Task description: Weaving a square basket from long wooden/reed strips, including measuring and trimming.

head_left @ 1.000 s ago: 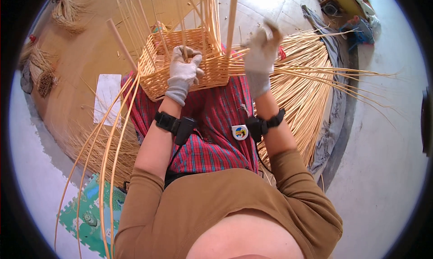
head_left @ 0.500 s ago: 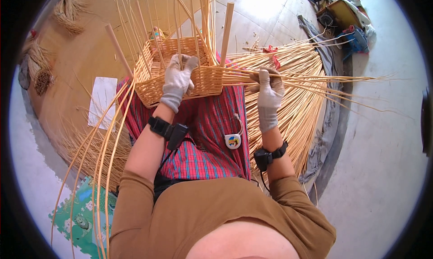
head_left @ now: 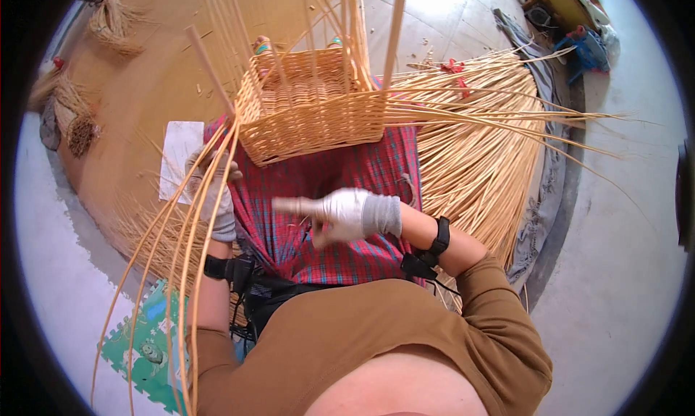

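Note:
A partly woven rectangular wicker basket (head_left: 315, 130) rests on my lap, tilted, with its inside facing up. Long pale strands fan out from both of its near corners, and thin upright stakes rise from its walls. My left hand (head_left: 215, 209), in a pale glove, is at the left corner behind the left bundle of wicker strands (head_left: 210, 175), its fingers curled about them. In front of the basket, my gloved right hand (head_left: 344, 212) reaches leftward over the red plaid cloth (head_left: 362, 162). Its fingers are stretched out, slightly blurred, and hold nothing.
Two thick wooden sticks, a left one (head_left: 208, 67) and a right one (head_left: 393, 39), stand at the basket's corners. A large spread of loose strands (head_left: 478, 170) lies to the right. Beside my left hand is a white sheet (head_left: 181, 144); a green foam mat (head_left: 148, 343) lies lower left.
My right hand has let go of the right-hand strands and moved left across my lap. My left hand has left the basket's front wall for the left strands. The basket appears farther right.

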{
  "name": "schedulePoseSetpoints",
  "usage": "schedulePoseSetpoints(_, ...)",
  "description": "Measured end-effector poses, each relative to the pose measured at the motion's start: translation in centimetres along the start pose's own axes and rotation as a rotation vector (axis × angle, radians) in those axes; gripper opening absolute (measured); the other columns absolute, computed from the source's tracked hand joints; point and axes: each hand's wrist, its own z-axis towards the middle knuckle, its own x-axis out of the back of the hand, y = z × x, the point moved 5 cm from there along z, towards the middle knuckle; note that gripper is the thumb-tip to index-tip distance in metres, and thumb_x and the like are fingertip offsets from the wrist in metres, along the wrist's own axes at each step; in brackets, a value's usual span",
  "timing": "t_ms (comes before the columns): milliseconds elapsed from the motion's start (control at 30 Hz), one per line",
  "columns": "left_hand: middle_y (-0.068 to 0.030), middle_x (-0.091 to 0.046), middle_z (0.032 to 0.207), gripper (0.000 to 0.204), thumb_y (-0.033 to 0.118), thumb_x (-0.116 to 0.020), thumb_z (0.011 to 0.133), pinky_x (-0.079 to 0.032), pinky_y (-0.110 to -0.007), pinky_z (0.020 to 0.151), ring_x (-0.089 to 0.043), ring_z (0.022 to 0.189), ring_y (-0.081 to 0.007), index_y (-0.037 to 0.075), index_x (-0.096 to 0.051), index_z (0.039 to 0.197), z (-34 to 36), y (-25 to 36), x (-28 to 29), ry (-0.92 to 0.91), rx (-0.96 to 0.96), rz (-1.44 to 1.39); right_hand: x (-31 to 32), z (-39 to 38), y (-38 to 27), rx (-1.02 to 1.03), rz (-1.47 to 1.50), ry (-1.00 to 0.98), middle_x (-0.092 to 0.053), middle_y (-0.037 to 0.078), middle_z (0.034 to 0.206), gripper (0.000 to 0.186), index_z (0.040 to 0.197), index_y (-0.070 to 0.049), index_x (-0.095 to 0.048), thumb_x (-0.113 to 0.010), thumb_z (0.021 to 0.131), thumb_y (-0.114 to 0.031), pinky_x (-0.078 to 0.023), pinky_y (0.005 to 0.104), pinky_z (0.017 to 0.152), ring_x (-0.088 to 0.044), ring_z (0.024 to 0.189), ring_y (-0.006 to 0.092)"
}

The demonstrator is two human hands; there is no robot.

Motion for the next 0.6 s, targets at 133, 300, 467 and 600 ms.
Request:
schedulePoseSetpoints(133, -0.0152, -0.073, 0.115, 0.036, 0.016, -0.068, 0.101, -0.062, -0.036, 0.082, -0.072, 0.096, -0.0249, 0.001, -0.063, 0.133, -1.7, 0.4, 1.5, -0.139, -0.054, 0.032, 2.8, 4.7, -4.3, 0.403, -0.036, 0.435, -0.073, 0.012, 0.095, 0.040, 0.127, -0.021, -0.068, -0.073, 0.091, -0.037, -0.059, 0.0448, 0.075, -0.072, 0.087, 0.0351)
schedulePoseSetpoints(300, -0.0179, -0.065, 0.131, 0.045, 0.007, -0.062, 0.100, -0.056, -0.039, 0.104, -0.064, 0.124, -0.0278, 0.000, -0.053, 0.143, -2.6, 1.8, 0.9, -0.285, 0.332, -0.314, -0.7, 7.9, -11.4, 1.091, -0.037, 0.449, -0.072, 0.014, 0.093, 0.040, 0.101, -0.011, -0.077, -0.077, 0.082, -0.046, -0.056, 0.0466, 0.081, -0.070, 0.094, 0.0328)
schedulePoseSetpoints(467, -0.0173, -0.056, 0.141, 0.076, 0.016, -0.079, 0.091, -0.048, -0.039, 0.110, -0.057, 0.128, -0.0246, -0.002, -0.037, 0.152, 2.5, 3.4, -5.5, -0.217, -0.345, 0.414, -3.8, 6.0, -9.7, 0.763, -0.246, 0.253, -0.065, 0.010, 0.062, 0.046, 0.071, -0.015, -0.070, -0.070, 0.087, -0.058, -0.054, 0.0454, 0.063, -0.069, 0.065, 0.0338)
schedulePoseSetpoints(600, -0.0109, -0.068, 0.116, 0.046, 0.019, -0.074, 0.097, -0.054, -0.035, 0.097, -0.065, 0.104, -0.0184, 0.000, -0.056, 0.135, 6.0, 0.2, -7.4, 0.043, -0.099, -0.259, 2.9, 3.3, -5.5, 0.600, -0.031, 0.416, -0.067, 0.011, 0.069, 0.025, 0.080, -0.016, -0.068, -0.070, 0.091, -0.038, -0.056, 0.0430, 0.065, -0.069, 0.068, 0.0329)
